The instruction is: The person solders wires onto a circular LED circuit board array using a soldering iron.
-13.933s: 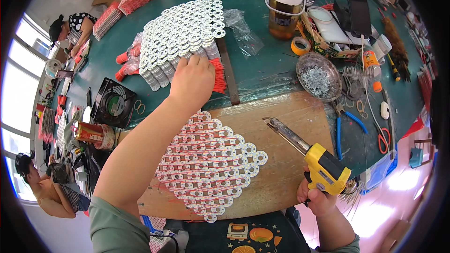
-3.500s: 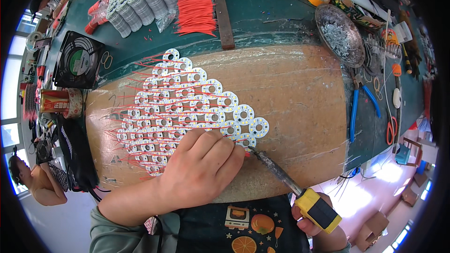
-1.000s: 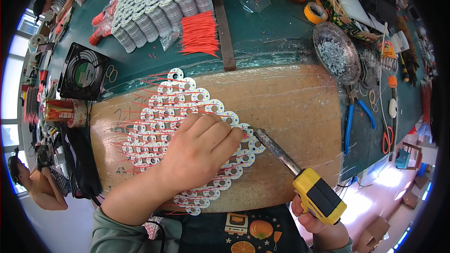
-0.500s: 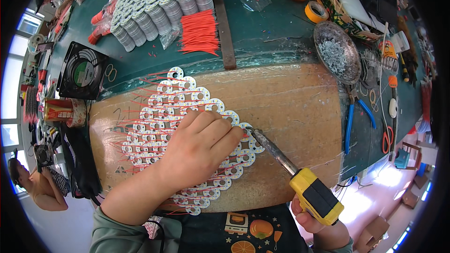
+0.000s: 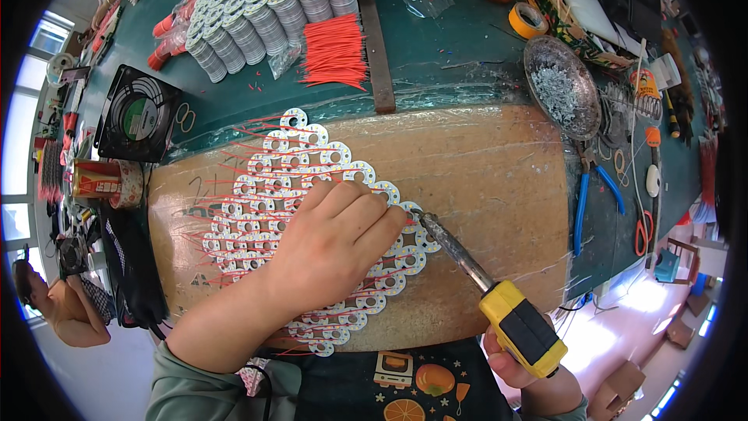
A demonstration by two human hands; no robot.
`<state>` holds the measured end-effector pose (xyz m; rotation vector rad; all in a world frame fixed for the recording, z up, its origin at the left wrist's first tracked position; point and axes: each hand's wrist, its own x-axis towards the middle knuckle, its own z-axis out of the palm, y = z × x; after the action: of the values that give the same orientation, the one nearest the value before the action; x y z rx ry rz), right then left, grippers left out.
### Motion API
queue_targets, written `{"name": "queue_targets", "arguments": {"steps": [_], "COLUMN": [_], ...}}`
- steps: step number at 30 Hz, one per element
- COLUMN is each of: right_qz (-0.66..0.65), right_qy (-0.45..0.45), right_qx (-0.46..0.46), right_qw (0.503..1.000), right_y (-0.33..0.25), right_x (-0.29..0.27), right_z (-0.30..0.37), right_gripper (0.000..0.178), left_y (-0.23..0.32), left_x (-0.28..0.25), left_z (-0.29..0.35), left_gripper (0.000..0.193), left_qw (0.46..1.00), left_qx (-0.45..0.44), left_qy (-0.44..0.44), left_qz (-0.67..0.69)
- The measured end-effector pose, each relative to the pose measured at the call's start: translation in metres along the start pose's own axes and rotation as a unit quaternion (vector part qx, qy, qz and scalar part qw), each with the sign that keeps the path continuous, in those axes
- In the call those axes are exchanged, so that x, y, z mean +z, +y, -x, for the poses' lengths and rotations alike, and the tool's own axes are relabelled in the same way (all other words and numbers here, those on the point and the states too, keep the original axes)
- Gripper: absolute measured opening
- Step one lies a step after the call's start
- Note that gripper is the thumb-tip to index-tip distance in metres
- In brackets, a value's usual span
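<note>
Many ring-shaped white circuit boards lie in overlapping rows, with thin red wires running across them. Over the middle of this group rests my left hand, its fingers closed and pointing down at a board on the right-hand edge. What those fingertips grip is hidden behind the knuckles. My right hand is wrapped round the yellow and black handle of a soldering iron. The iron slants up to the left, and its dark tip meets the board edge right beside my left fingertips.
A brown work board lies under the rings. Beyond it are stacked ring boards, a red wire bundle and a metal bar. A fan stands left; a metal dish and blue-handled pliers lie right.
Both hands and the soldering iron stay almost in place; the iron's handle has shifted very slightly. The whole view has moved a little.
</note>
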<state>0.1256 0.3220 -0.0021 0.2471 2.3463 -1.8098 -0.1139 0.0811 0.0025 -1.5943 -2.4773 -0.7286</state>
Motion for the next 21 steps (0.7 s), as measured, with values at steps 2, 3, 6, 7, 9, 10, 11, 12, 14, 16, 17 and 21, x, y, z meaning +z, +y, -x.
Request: {"name": "queue_targets", "arguments": {"steps": [2,3,6,7,9,10,11,12,14,16,17,21], "right_qz": [-0.002,0.006,0.021,0.028,0.064,0.100,0.101,0.057,0.013,-0.007,-0.008,-0.039], "right_qy": [0.003,0.007,0.011,0.012,0.006,0.001,0.001,0.004,0.007,-0.001,-0.001,0.041], "right_qx": [-0.007,-0.023,-0.050,-0.061,-0.078,-0.095,-0.095,-0.061,-0.028,0.014,0.014,-0.003], "right_qw": [1.000,1.000,0.998,0.998,0.995,0.990,0.990,0.996,1.000,1.000,1.000,0.998], "right_y": [0.000,-0.001,0.000,0.001,0.001,0.001,0.001,0.001,0.003,0.006,0.003,-0.004], "right_x": [0.000,0.001,0.001,0.000,-0.001,-0.002,-0.002,-0.001,0.000,-0.001,0.001,0.003], "right_z": [0.000,-0.002,-0.003,-0.003,-0.003,-0.004,-0.003,-0.001,0.005,0.014,0.012,0.008], "right_gripper": [0.044,0.044,0.045,0.046,0.048,0.049,0.049,0.046,0.043,0.036,0.036,0.035], "left_y": [0.000,0.000,0.000,0.000,0.001,0.001,0.001,0.001,0.000,0.001,0.001,0.001], "left_x": [0.000,0.000,0.000,0.000,-0.001,-0.001,-0.001,-0.001,0.000,-0.001,0.000,0.001], "left_z": [0.000,0.000,0.000,-0.001,-0.001,-0.001,-0.001,0.000,0.000,0.000,0.000,-0.001], "left_gripper": [0.032,0.032,0.032,0.032,0.032,0.032,0.032,0.032,0.032,0.032,0.031,0.030], "left_qw": [1.000,1.000,1.000,1.000,1.000,1.000,1.000,1.000,1.000,1.000,1.000,1.000], "left_qx": [0.001,0.001,0.000,0.001,0.002,0.001,0.000,0.001,0.001,0.001,0.002,0.001], "left_qy": [-0.004,-0.004,-0.009,-0.010,-0.011,-0.012,-0.012,-0.012,-0.006,-0.007,-0.010,0.002], "left_qz": [-0.006,-0.006,-0.006,-0.007,-0.008,-0.008,-0.007,-0.007,-0.004,-0.005,-0.007,-0.011]}}
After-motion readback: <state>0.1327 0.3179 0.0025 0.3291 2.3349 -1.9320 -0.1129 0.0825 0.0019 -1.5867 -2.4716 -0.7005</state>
